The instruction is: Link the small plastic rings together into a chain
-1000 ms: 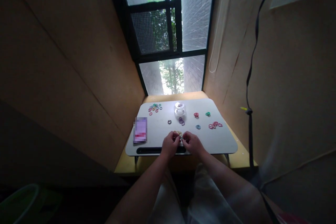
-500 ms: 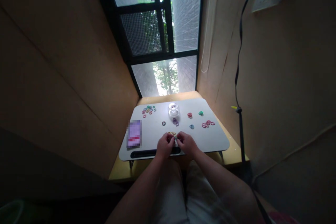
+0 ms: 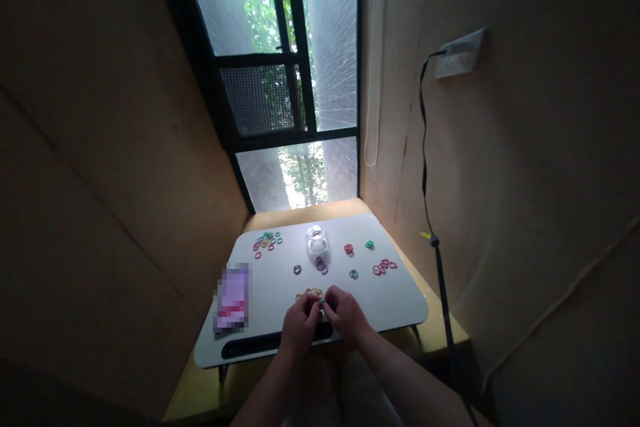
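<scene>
My left hand (image 3: 300, 321) and my right hand (image 3: 345, 312) meet near the front edge of the white table, fingertips pinched close together. Between them shows a small green band (image 3: 323, 301), mostly covered by the fingers. Just beyond the fingers lie several yellow bands (image 3: 314, 292), partly hidden by my left hand. Farther back are purple bands (image 3: 321, 266), a dark band (image 3: 297, 269) and blue bands (image 3: 354, 274). A clear round jar (image 3: 317, 241) stands behind the purple ones.
The white folding table (image 3: 270, 280) stands on a yellow ledge by a window. Mixed bands (image 3: 267, 241) lie back left; red bands (image 3: 349, 249), green bands (image 3: 369, 245) and pink bands (image 3: 385, 267) lie right. A purple packet (image 3: 233, 297) is at left; a black cord (image 3: 440, 280) hangs at right.
The camera view has tilted up and shifted right, so the table appears lower and farther left. Both hands stay pinched together at the table's front.
</scene>
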Demonstrator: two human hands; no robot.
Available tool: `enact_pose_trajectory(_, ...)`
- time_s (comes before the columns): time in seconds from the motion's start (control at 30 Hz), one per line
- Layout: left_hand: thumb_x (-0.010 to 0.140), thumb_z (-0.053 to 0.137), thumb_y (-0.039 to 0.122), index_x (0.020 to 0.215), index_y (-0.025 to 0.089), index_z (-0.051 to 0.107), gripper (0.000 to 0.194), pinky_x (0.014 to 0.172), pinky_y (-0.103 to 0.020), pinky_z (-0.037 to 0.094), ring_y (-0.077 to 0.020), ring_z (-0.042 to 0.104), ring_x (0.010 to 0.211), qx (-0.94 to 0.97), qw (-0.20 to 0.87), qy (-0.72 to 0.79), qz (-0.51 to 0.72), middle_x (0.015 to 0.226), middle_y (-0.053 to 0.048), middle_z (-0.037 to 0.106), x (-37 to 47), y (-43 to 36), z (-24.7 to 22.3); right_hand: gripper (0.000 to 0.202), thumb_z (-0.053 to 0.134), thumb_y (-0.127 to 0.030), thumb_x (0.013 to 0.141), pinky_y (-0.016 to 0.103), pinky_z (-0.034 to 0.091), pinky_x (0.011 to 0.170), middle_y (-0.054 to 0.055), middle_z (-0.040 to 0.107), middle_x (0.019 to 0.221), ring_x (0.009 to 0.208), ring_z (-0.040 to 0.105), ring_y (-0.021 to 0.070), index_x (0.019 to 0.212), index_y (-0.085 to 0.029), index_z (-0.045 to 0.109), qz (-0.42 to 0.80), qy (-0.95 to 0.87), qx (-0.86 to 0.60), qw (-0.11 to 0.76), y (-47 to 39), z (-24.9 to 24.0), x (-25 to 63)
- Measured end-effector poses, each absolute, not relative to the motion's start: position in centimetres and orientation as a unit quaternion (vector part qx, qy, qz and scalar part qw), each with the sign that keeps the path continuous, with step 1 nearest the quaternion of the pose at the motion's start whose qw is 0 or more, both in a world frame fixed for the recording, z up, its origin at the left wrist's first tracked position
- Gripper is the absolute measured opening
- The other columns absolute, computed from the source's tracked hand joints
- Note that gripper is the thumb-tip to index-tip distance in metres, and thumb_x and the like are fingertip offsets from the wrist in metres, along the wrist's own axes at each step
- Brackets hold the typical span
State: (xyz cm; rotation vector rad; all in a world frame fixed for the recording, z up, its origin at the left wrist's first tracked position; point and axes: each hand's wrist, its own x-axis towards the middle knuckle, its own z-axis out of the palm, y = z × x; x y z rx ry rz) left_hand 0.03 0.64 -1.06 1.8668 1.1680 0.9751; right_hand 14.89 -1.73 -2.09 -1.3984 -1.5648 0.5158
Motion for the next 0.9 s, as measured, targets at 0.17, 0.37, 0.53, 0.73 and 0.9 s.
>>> enact_pose_trajectory(0.17, 0.087, 0.050, 0.034, 0.085, 0.020, 0.062, 0.018, 0.065, -0.026, 0.043, -0.0165, 0.060, 0.069, 0.733, 0.341, 0.461, 0.365, 0.076, -0.001, 0.065, 0.09, 0.76, -1.01, 0.008, 0.054, -0.017, 0.077, 0.021, 0.032, 0.053, -0.004, 0.051, 0.061, 0.056, 0.045, 0.0110, 0.071, -0.020, 0.049, 0.195, -0.638, -0.575, 0.473, -1.74, -2.11, 14.78)
enact_pose_trajectory(0.37, 0.086, 0.050, 0.031, 0.084, 0.020, 0.062, 0.016, 0.066, -0.026, 0.043, -0.0160, 0.061, 0.070, 0.726, 0.342, 0.470, 0.369, 0.077, -0.001, 0.066, 0.18, 0.52, -0.44, 0.005, 0.053, -0.017, 0.076, 0.022, 0.033, 0.055, -0.004, 0.051, 0.064, 0.056, 0.046, 0.0112, 0.074, -0.020, 0.049, 0.184, -0.647, -0.571, 0.472, -1.74, -2.32, 14.89)
enact_pose_trajectory(0.53, 0.084, 0.052, 0.028, 0.084, 0.020, 0.062, 0.014, 0.066, -0.026, 0.043, -0.0155, 0.061, 0.069, 0.719, 0.338, 0.478, 0.374, 0.078, -0.001, 0.068, 0.23, 0.30, -0.37, 0.005, 0.052, -0.017, 0.076, 0.022, 0.034, 0.055, -0.004, 0.050, 0.063, 0.057, 0.047, 0.0119, 0.076, -0.020, 0.049, 0.188, -0.650, -0.572, 0.464, -1.74, -2.60, 14.96)
enact_pose_trajectory(0.73, 0.082, 0.054, 0.027, 0.081, 0.019, 0.062, 0.011, 0.066, -0.025, 0.044, -0.0143, 0.061, 0.069, 0.725, 0.325, 0.472, 0.382, 0.075, 0.000, 0.066, 0.17, 0.21, -0.33, 0.006, 0.050, -0.017, 0.075, 0.023, 0.033, 0.054, -0.004, 0.049, 0.062, 0.056, 0.046, 0.0120, 0.074, -0.021, 0.046, 0.181, -0.651, -0.577, 0.459, -1.67, -2.68, 14.99)
enact_pose_trajectory(0.9, 0.080, 0.055, 0.026, 0.083, 0.019, 0.064, 0.012, 0.062, -0.024, 0.041, -0.0134, 0.057, 0.063, 0.732, 0.317, 0.473, 0.373, 0.070, 0.000, 0.064, 0.04, 0.38, -0.63, 0.008, 0.049, -0.017, 0.074, 0.023, 0.031, 0.054, -0.005, 0.046, 0.060, 0.055, 0.044, 0.0118, 0.072, -0.021, 0.042, 0.185, -0.650, -0.583, 0.452, -1.59, -2.67, 14.99)
